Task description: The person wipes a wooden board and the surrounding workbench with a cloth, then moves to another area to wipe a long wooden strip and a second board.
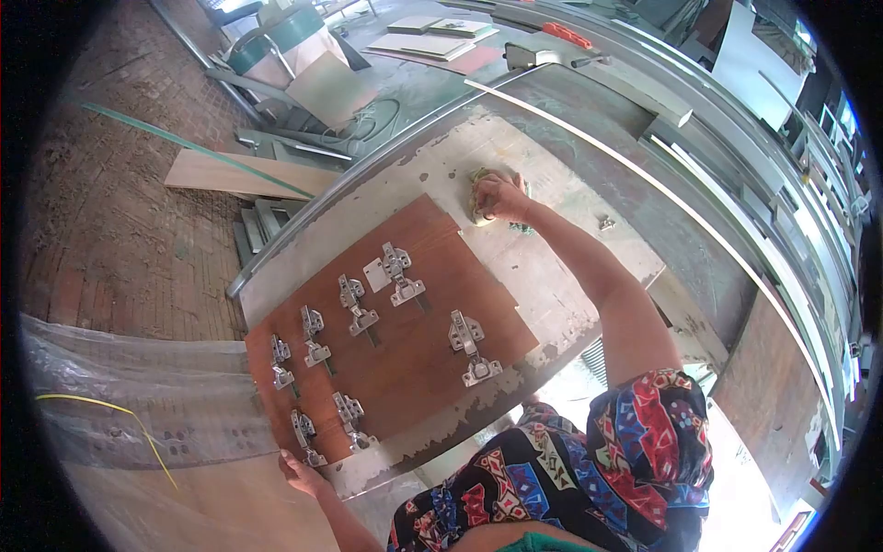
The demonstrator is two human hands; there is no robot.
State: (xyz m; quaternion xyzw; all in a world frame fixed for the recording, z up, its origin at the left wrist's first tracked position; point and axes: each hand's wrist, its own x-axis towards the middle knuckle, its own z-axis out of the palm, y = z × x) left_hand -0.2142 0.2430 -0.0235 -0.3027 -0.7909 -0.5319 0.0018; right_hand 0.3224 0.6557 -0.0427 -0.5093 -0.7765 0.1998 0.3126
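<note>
A reddish-brown board (414, 340) lies at an angle on the worn pale tabletop (561, 285). Several metal cabinet hinges (397, 273) are spread over it in pairs and singly, one standing apart on the right (472, 348). My left hand (302, 474) grips the board's near left corner, close to a hinge (306, 437). Beyond the board's far edge, my right hand (501, 198) is closed over a crumpled greenish-yellow rag (478, 195), pressed against the tabletop. The fingers partly hide the rag.
A small metal piece (606, 223) sits right of my right arm. Along the table's right side runs a long white strip (625, 156). Clear plastic sheeting (147, 396) covers something at left. Planks (239, 175) lie on the brick floor; a red-orange tool (566, 35) is at the back.
</note>
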